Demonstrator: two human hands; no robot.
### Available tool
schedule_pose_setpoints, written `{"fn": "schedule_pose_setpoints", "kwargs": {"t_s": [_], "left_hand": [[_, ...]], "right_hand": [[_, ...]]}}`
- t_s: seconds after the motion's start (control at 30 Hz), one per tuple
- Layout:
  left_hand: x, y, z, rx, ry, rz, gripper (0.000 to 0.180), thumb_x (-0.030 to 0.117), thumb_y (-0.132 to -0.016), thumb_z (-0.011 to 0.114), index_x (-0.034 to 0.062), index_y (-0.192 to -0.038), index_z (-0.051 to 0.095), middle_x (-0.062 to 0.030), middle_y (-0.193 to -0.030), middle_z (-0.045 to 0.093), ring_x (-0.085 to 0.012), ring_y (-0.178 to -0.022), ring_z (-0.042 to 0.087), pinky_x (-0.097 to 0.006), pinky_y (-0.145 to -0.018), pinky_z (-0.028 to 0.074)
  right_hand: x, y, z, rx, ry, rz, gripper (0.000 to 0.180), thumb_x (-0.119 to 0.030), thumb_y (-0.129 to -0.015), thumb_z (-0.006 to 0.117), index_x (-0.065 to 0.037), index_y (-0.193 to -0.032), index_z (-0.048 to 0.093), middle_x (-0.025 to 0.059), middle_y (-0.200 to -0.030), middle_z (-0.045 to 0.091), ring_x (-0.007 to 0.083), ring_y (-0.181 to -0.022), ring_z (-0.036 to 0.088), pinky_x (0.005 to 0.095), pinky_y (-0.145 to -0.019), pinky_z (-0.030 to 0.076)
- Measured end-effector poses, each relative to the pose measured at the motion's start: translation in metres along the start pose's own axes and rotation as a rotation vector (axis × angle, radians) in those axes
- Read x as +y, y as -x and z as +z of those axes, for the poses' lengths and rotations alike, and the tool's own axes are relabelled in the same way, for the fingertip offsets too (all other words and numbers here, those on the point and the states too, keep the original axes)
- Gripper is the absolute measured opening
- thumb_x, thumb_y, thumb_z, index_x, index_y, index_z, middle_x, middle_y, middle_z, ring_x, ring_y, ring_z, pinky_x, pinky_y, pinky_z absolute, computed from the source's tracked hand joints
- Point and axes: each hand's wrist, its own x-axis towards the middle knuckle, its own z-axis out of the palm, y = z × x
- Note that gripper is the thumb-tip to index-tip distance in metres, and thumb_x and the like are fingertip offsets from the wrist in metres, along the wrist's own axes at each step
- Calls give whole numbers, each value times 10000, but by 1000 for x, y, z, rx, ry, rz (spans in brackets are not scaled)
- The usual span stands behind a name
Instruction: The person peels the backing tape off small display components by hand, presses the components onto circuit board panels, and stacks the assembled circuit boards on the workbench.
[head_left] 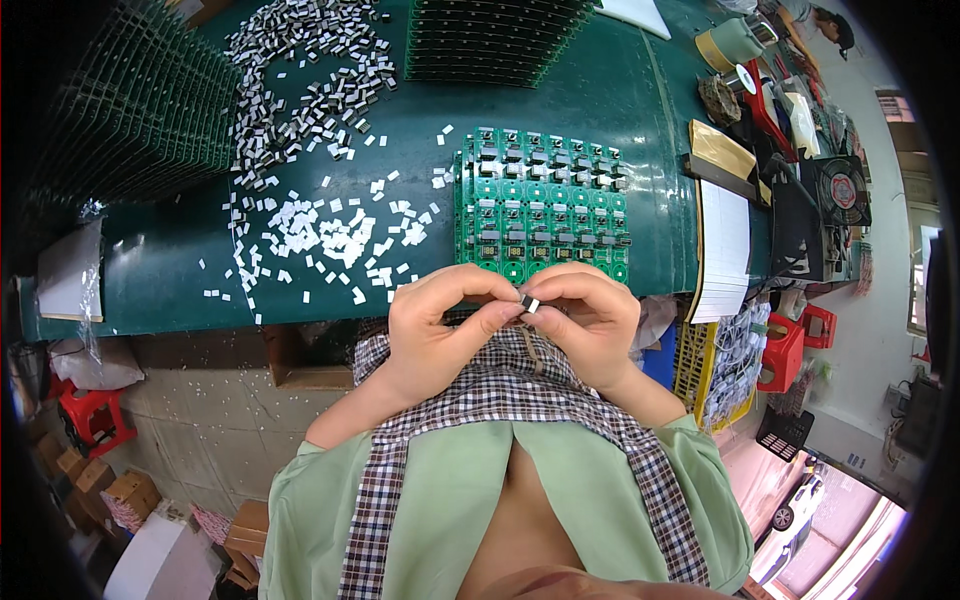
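Close to my body, just in front of the table edge, a small black-and-white block (530, 303) is pinched between both hands. My left hand (440, 315) grips its left end with thumb and forefinger, and my right hand (592, 315) has the other end the same way. The fingertips cover part of it. Right beyond my fingers lies a stack of green circuit board panels (540, 205), its top panel carrying rows of components and small digit displays along the near side. Left of the panels, small white rectangular pieces (325, 232) are scattered over the green table (420, 110).
A heap of black-and-white blocks (310, 85) covers the far left of the table. Tall stacks of green boards stand at the left (130, 110) and far middle (490, 40). To the right are a white paper sheet (722, 250), a black fan (843, 190) and a yellow crate (697, 365).
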Motion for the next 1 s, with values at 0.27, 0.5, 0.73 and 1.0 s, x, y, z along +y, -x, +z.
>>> {"fn": "schedule_pose_setpoints", "kwargs": {"t_s": [0.27, 0.5, 0.73, 1.0], "left_hand": [[0, -6, 4, -106, -119, 180, 87, -2, -799, 599, 13, -846, 528, -100, -747, 552, -254, -639, 569, -321, -548, 448], [-1, -3, 4, -82, -96, 226, 97, 11, -807, 622, -2, -882, 562, -103, -812, 594, -225, -678, 604, -305, -577, 475], [4, 0, 8, 30, -249, 204, 146, -5, -721, 709, -12, -862, 670, -101, -763, 664, -200, -714, 655, -264, -600, 517], [17, -14, -20, 205, -812, 260, 139, -55, -752, 593, -16, -880, 633, -114, -804, 642, -269, -771, 623, -332, -714, 486]], "right_hand": [[-6, -3, -6, -159, 189, -107, 235, -12, -662, 762, 4, -861, 637, 107, -847, 646, 165, -723, 627, 259, -624, 519], [-12, -3, -8, -85, 372, -257, 250, 22, -632, 748, 4, -859, 645, 125, -824, 647, 223, -697, 635, 284, -622, 513], [-10, 5, -9, -17, 408, -276, 250, 51, -651, 736, 14, -883, 650, 132, -819, 661, 228, -735, 653, 293, -635, 526], [-9, -8, -35, 141, 526, -183, 203, 61, -673, 704, 8, -861, 651, 114, -826, 652, 229, -769, 636, 300, -679, 501]]}}
